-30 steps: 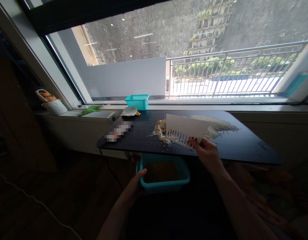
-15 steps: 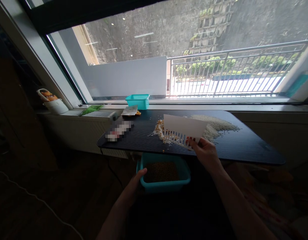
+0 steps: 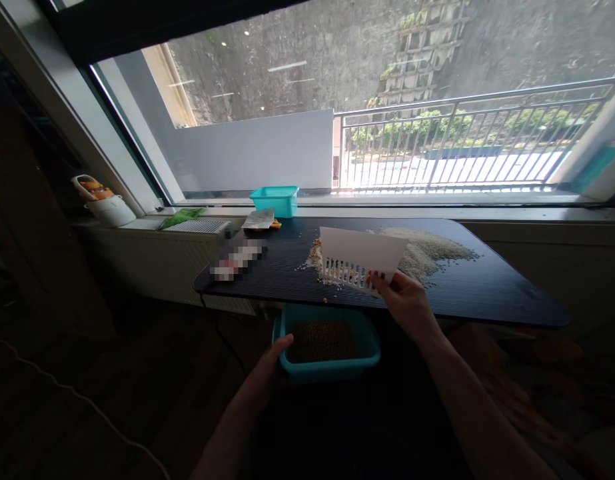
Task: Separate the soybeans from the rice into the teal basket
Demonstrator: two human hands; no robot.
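Observation:
My right hand (image 3: pixel 406 301) pinches the lower right corner of a white slotted card (image 3: pixel 363 248), which is tilted over the dark table (image 3: pixel 267 273). Through and beside its slots shows a mixed heap of white grains and yellow kernels (image 3: pixel 314 253). A larger pile of white rice-like grains (image 3: pixel 430 250) lies to the right, partly behind the card. My left hand (image 3: pixel 273 360) grips the left rim of a turquoise tub (image 3: pixel 332 370) held below the table's front edge. Small brown kernels (image 3: pixel 323 340) cover the tub's bottom. Most of my left fingers are hidden beneath the rim.
At the back left stands a second turquoise tub (image 3: pixel 276 202), with a grey-white packet (image 3: pixel 258 220) near it. A pixelated item (image 3: pixel 238 260) lies on the table's left. Left of the table is a radiator (image 3: pixel 187 260) bearing a green cloth (image 3: pixel 183 217) and a white pot (image 3: pixel 111 210).
The slotted card and my right hand have shifted slightly left over the mixed heap. My left hand and the tub stay where they were.

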